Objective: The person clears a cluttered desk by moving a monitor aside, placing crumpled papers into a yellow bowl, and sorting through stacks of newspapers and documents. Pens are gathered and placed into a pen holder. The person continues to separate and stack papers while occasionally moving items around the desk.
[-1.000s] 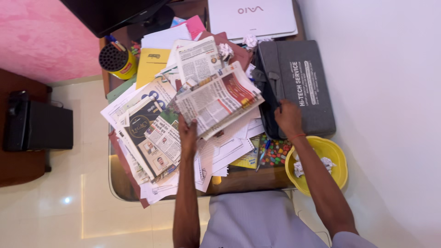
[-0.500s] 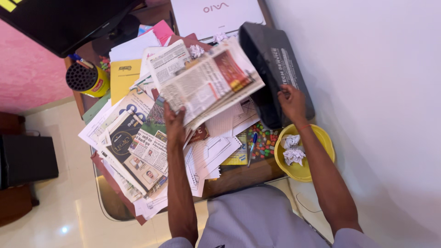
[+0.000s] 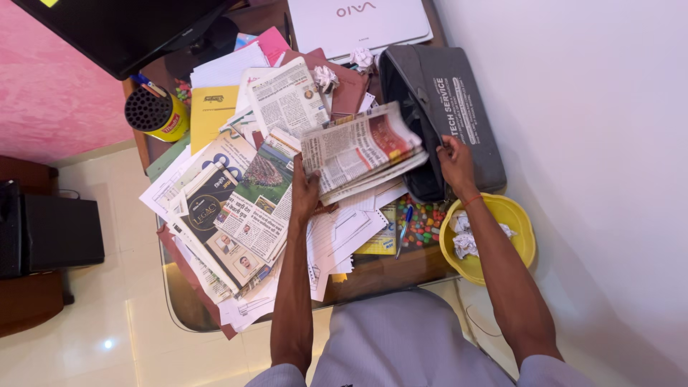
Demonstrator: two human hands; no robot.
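Fingers [image 3: 309, 188] gripping newspapers [image 3: 362, 149], cluttered desk [image 3: 373, 276]

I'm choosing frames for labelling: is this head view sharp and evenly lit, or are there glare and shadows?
Head view: mostly sharp, newspaper bundle print slightly soft; even, soft light; small glare spot on the floor; faint shadow on the white wall beside the yellow bowl; left hand and right hand crisp.

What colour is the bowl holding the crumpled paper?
Yellow bowl, seen in the head view.
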